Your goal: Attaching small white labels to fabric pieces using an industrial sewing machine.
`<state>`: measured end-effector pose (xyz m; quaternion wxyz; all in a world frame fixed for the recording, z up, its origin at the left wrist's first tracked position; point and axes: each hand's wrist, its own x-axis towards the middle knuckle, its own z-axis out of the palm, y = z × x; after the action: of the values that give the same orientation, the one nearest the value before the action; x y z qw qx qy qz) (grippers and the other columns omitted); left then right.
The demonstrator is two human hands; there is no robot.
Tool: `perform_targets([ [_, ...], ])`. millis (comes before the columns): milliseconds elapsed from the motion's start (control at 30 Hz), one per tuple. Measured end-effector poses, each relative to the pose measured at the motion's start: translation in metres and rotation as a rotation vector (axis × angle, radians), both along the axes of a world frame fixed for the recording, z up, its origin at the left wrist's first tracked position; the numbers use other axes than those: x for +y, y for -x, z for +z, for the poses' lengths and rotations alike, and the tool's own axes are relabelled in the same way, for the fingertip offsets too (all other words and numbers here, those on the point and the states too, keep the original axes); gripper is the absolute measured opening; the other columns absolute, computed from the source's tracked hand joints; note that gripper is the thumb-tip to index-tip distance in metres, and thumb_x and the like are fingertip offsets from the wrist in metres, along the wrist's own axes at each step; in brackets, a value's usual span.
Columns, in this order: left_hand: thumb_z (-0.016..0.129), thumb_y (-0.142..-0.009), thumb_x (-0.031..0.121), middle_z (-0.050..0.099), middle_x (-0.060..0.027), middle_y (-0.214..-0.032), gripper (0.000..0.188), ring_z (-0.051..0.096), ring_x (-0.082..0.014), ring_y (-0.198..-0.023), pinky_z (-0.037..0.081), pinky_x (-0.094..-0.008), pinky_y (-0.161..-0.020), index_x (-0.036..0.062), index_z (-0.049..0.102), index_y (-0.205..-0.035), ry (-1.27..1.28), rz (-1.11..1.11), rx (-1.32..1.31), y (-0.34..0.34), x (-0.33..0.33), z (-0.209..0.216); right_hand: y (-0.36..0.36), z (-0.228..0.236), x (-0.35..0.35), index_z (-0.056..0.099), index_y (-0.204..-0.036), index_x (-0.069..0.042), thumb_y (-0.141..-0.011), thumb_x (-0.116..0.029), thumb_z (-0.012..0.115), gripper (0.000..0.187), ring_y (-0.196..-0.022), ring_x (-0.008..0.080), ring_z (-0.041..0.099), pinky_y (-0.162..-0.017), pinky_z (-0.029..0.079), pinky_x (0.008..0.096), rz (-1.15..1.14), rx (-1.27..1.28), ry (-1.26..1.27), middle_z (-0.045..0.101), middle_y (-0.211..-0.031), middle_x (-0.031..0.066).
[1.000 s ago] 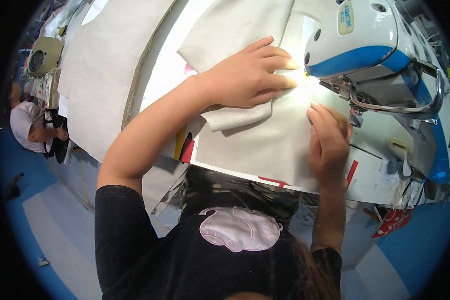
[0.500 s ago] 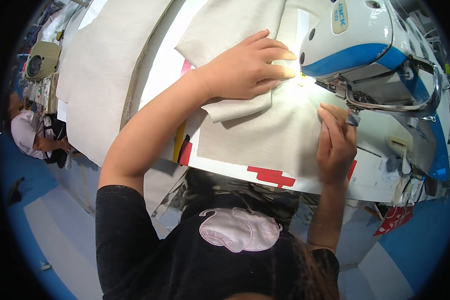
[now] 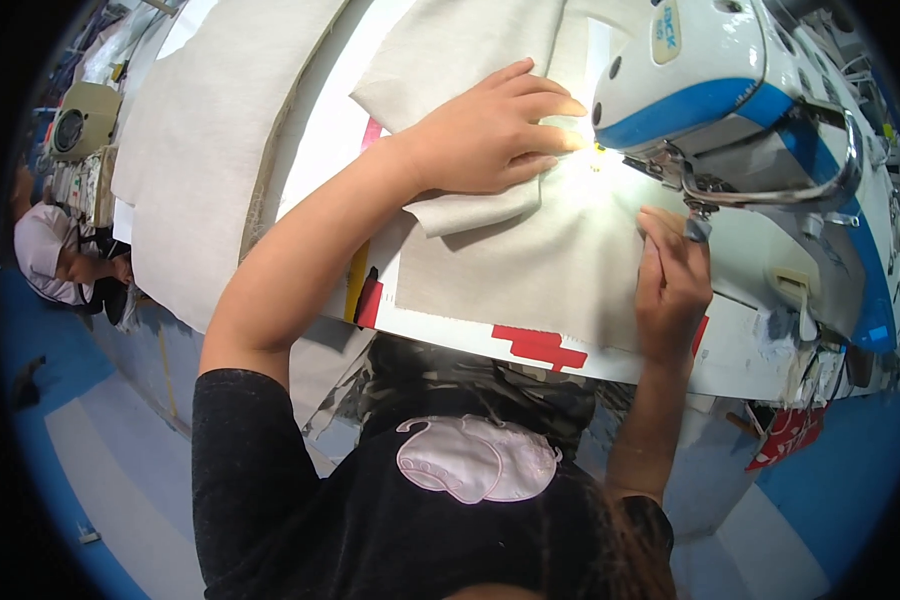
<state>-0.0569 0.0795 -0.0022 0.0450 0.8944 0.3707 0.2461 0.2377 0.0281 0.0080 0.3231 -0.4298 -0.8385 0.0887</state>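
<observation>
- Where the lamp glare [image 3: 598, 165] is strongest, beige cloth [image 3: 510, 280] lies on the white table [image 3: 435, 327], its near edge just short of the table's rim
- 2nd beige layer [image 3: 450, 55] on top, a folded edge of it showing below the left wrist
- Left hand [image 3: 495, 135]: palm down on the upper layer, fingers moderately wide, tips beside the glare
- Right hand [image 3: 675, 270]: at the lower cloth's right side, fingers narrow, bunched; whether they pinch cloth, cannot tell
- Sewing machine [image 3: 685, 95]: white and blue, head just right of the left fingertips; chrome bar [image 3: 810, 195] curving above and right of the right hand
- Red tape [image 3: 540, 348] along the table's near edge
- Larger beige panel [image 3: 200, 140] farther left, frayed edge facing the left forearm
- Far left, 1 co-worker [image 3: 52, 250] in a pale top, bent forward
</observation>
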Motion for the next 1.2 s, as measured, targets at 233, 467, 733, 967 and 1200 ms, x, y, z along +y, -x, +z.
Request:
perform_targets([
  [233, 0.064, -0.100, 0.028, 0.062, -0.0087, -0.140, 0.025, 0.053, -0.0267, -0.135, 0.031, -0.0524, -0.123, 0.0151, 0.074, -0.120, -0.014, 0.003, 0.008, 0.004, 0.000, 0.002, 0.002, -0.003, -0.002, 0.075, -0.112, 0.000, -0.093, 0.003, 0.065, 0.022, -0.105, 0.0316, 0.068, -0.092, 0.055, 0.0393, 0.016, 0.077, -0.018, 0.073, -0.110, 0.0152],
  [467, 0.056, -0.105, 0.047, 0.055, -0.0122, -0.146, 0.047, 0.050, -0.0360, -0.131, 0.044, -0.0466, -0.112, 0.0155, 0.061, -0.140, 0.018, 0.408, 0.250, 0.055, -0.029, 0.009, 0.005, 0.014, -0.013, 0.072, -0.119, -0.001, -0.099, -0.003, 0.063, 0.023, -0.111, 0.0339, 0.067, -0.099, 0.052, 0.0413, 0.044, -0.001, 0.101, 0.071, -0.119, 0.0170],
  [733, 0.069, -0.098, 0.034, 0.051, -0.0233, -0.132, 0.057, 0.056, -0.0388, -0.116, 0.049, -0.0468, -0.103, 0.0020, 0.051, -0.141, 0.402, 0.300, 0.034, 0.008, -0.149, 0.043, -0.027, 0.033, 0.036, 0.069, -0.119, -0.001, -0.100, -0.012, 0.063, 0.022, -0.112, 0.0373, 0.065, -0.101, 0.050, 0.0434, -0.006, -0.182, -0.027, 0.070, -0.122, 0.0166],
  [967, 0.073, -0.094, 0.020, 0.059, -0.0200, -0.129, 0.051, 0.067, -0.0332, -0.105, 0.060, -0.0428, -0.089, -0.0012, 0.058, -0.138, 0.564, 0.054, 0.016, -0.041, -0.159, 0.073, -0.015, 0.048, 0.014, 0.068, -0.123, -0.002, -0.099, -0.025, 0.068, 0.033, -0.123, 0.0377, 0.058, -0.105, 0.046, 0.0443, 0.087, -0.172, 0.244, 0.066, -0.132, 0.0152],
  [1200, 0.056, -0.103, 0.047, 0.052, -0.0156, -0.149, 0.058, 0.039, -0.0359, -0.145, 0.022, -0.0591, -0.125, 0.0087, 0.056, -0.146, 0.044, 0.215, 0.172, -0.031, -0.069, 0.008, 0.000, 0.025, 0.009, 0.066, -0.126, -0.006, -0.088, -0.015, 0.076, 0.040, -0.124, 0.0302, 0.056, -0.105, 0.043, 0.0432, 0.434, -0.202, 0.115, 0.063, -0.129, 0.0090],
])
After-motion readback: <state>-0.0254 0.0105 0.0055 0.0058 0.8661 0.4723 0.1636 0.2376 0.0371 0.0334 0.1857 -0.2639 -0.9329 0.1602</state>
